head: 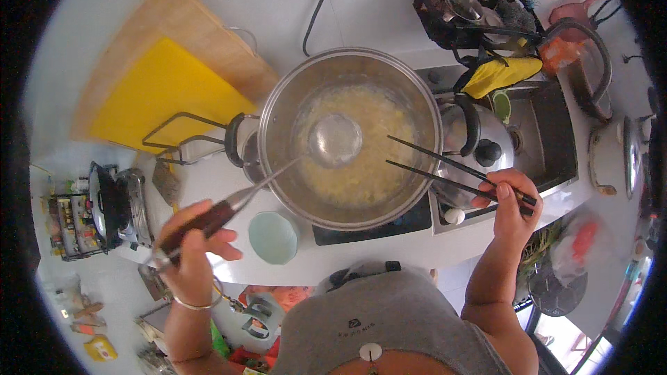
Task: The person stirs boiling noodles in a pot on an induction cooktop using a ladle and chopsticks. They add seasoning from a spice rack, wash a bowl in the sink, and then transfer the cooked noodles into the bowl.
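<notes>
A large stainless steel pot [273, 114] holds pale yellow, cloudy food. My left hand [194, 252] grips the dark handle of a metal ladle [336, 140], its round bowl inside the pot's rim over the food. Whether the bowl touches the food I cannot tell. In my right hand [510, 203] is a pair of black chopsticks [437, 179], spread apart, with the tips over the right half of the pot. A pale green bowl [273, 238] stands on the counter, between my left hand and the pot.
Under the pot is a black cooktop [375, 233]. A lidded metal pot [469, 130] crowds its right side, beside the sink [552, 135]. To the left, a yellow cutting board [167, 94] leans against a wooden board [172, 13] behind a wire rack [182, 120]. A black dish basket [432, 28] stands behind the sink.
</notes>
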The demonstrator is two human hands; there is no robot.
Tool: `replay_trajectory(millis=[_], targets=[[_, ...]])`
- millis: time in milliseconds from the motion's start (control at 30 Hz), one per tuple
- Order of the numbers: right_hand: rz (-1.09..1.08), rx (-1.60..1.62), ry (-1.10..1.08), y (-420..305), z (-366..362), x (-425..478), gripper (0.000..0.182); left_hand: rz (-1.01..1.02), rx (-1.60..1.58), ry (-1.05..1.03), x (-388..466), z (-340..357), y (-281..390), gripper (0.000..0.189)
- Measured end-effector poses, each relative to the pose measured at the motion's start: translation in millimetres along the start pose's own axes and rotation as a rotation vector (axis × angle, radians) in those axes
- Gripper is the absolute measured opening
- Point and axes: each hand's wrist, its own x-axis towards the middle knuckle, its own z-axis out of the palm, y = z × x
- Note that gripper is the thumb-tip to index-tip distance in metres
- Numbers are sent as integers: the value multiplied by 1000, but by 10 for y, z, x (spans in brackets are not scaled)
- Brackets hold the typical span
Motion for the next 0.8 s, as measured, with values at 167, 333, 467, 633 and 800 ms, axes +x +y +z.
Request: replay_trajectory(millis=[167, 333, 467, 633, 800], targets=[[1, -2, 7, -45, -41, -68, 18, -75, -27, -190, -208, 192, -79, 35], [35, 67, 9, -67, -68, -128, 14, 467, 418, -379, -164, 336, -379, 46], [-15, 67, -9, -59, -105, -143, 14, 762, 573, -401, -93, 464, -417, 51], [-14, 40, 25, -91, -181, -200, 15, 998, 748, -355, -55, 440, -408, 51], [-31, 79, 27, -115, -203, -247, 17, 1105, 876, -399, -165, 375, -479, 45]])
